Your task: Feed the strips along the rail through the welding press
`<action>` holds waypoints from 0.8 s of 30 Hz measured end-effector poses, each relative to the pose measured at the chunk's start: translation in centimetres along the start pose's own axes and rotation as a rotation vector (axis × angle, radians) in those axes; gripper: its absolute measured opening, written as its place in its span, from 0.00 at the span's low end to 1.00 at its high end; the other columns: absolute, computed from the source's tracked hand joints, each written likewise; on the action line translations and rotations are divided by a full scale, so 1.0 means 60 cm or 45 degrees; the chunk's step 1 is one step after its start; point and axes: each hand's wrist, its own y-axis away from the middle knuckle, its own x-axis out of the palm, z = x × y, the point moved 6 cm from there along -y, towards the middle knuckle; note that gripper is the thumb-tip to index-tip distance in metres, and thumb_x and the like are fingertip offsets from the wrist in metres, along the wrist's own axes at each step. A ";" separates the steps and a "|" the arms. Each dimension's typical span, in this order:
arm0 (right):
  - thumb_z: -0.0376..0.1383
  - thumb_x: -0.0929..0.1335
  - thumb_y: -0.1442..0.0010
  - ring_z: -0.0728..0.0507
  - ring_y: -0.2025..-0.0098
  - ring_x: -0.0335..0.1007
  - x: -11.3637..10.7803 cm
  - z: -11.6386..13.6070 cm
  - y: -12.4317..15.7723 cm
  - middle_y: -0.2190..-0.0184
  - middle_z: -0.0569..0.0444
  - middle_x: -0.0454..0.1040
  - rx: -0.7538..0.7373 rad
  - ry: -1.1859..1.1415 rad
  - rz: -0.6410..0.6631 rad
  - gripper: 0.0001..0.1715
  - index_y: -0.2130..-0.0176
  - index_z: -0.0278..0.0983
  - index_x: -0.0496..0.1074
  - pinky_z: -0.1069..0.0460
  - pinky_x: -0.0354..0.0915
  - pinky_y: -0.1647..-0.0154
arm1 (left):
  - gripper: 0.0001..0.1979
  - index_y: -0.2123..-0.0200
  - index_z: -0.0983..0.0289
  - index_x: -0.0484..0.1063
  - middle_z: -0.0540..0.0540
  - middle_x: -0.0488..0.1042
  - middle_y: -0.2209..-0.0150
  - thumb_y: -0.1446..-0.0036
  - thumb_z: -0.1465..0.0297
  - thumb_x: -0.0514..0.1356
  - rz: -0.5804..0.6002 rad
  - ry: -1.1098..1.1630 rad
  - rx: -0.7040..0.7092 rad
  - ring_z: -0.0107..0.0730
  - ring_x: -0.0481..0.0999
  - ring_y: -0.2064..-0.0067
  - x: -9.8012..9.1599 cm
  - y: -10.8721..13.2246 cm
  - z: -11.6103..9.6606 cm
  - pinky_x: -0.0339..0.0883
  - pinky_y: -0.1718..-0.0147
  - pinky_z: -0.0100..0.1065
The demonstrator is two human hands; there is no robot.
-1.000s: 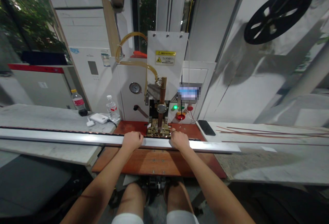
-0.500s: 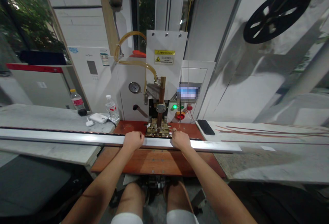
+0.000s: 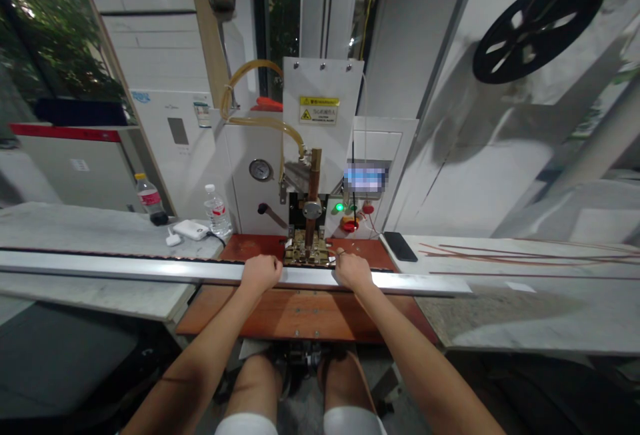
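Observation:
A long aluminium bar (image 3: 125,270) runs crosswise in front of me, with a thin dark strip (image 3: 195,260) along its far edge. My left hand (image 3: 261,272) is closed over the bar, just left of the brass fixture (image 3: 296,248). On the fixture's right side, my right hand (image 3: 354,271) also grips the bar, its thumb and forefinger close to the fixture. The fingertips of both hands are partly hidden. Above the fixture stands a copper-coloured upright rod (image 3: 313,182) of the white press machine (image 3: 320,85), its lower end down at the fixture.
Under the bar is a reddish-brown board (image 3: 300,318). To the left stand a clear water bottle (image 3: 217,212), a cola bottle (image 3: 150,200) and a white charger (image 3: 191,229). On the right lie a phone (image 3: 400,247) and several thin brown strips (image 3: 480,259). A green light (image 3: 339,207) glows.
Both hands keep their places on the bar, and bar and rod look unmoved. Only the camera view has shifted very slightly.

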 end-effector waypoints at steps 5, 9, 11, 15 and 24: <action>0.37 0.54 0.38 0.37 0.56 0.72 0.003 -0.006 -0.003 0.61 0.41 0.74 -0.010 -0.014 -0.028 0.20 0.50 0.36 0.62 0.45 0.62 0.58 | 0.23 0.66 0.64 0.77 0.63 0.77 0.65 0.42 0.63 0.44 0.027 -0.009 -0.011 0.42 0.76 0.61 0.000 -0.001 -0.005 0.65 0.61 0.38; 0.37 0.55 0.39 0.37 0.55 0.71 0.005 -0.007 -0.005 0.59 0.41 0.74 -0.012 -0.014 -0.017 0.20 0.50 0.35 0.62 0.45 0.62 0.57 | 0.23 0.66 0.64 0.78 0.62 0.77 0.66 0.42 0.63 0.43 0.011 -0.035 0.008 0.42 0.76 0.62 0.000 -0.004 -0.005 0.65 0.62 0.39; 0.37 0.55 0.39 0.37 0.55 0.71 0.006 -0.007 -0.007 0.59 0.40 0.73 -0.013 -0.018 -0.008 0.21 0.49 0.35 0.62 0.45 0.62 0.56 | 0.23 0.66 0.64 0.77 0.63 0.77 0.66 0.42 0.62 0.43 0.017 -0.040 0.009 0.43 0.76 0.62 0.003 -0.007 -0.004 0.65 0.62 0.39; 0.36 0.56 0.40 0.37 0.56 0.71 0.006 -0.008 -0.011 0.59 0.41 0.74 -0.015 -0.015 -0.004 0.21 0.49 0.35 0.62 0.45 0.62 0.57 | 0.24 0.66 0.64 0.77 0.63 0.77 0.65 0.42 0.62 0.43 0.033 -0.039 -0.001 0.43 0.76 0.61 0.009 -0.013 -0.001 0.65 0.61 0.39; 0.36 0.55 0.40 0.37 0.55 0.71 0.009 -0.009 -0.016 0.58 0.40 0.73 -0.023 -0.037 0.034 0.20 0.51 0.35 0.63 0.45 0.62 0.56 | 0.24 0.64 0.65 0.78 0.65 0.77 0.63 0.42 0.60 0.44 0.093 -0.021 -0.021 0.44 0.76 0.59 0.016 -0.022 0.002 0.65 0.59 0.39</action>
